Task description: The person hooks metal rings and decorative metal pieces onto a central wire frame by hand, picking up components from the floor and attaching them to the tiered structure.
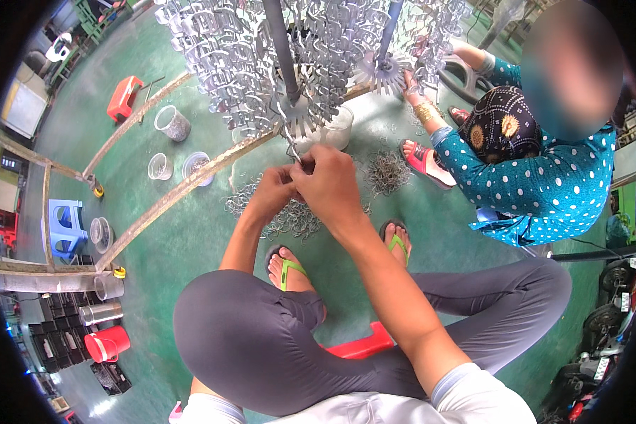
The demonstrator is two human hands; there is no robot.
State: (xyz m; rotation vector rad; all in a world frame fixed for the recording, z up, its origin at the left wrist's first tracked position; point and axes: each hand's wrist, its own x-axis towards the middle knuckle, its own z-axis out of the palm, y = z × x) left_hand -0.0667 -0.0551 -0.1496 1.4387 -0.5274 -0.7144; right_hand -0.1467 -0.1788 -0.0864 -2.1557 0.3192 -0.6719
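My right hand (328, 182) is closed in a pinch at the lower end of a thin silver metal strand (290, 143) hanging from the rack. Close against it, my left hand (272, 191) is closed too, its fingertips meeting the right ones; what lies between them is hidden. Above both hands hang dense chains of bent silver metal pieces (240, 63) around dark upright rods (283, 49). A slotted metal disc (300, 113) shows at the bottom of the nearest rod. Below my hands, a loose pile of bent wire hooks (290, 220) lies on the green floor.
A co-worker (537, 177) in a dotted teal top sits at right, one hand at the chains. Another hook pile (387, 173) lies near that person's sandal. Clear plastic tubs (172, 124) stand left of a metal frame bar (169, 198). A red bucket (107, 344) is farther left.
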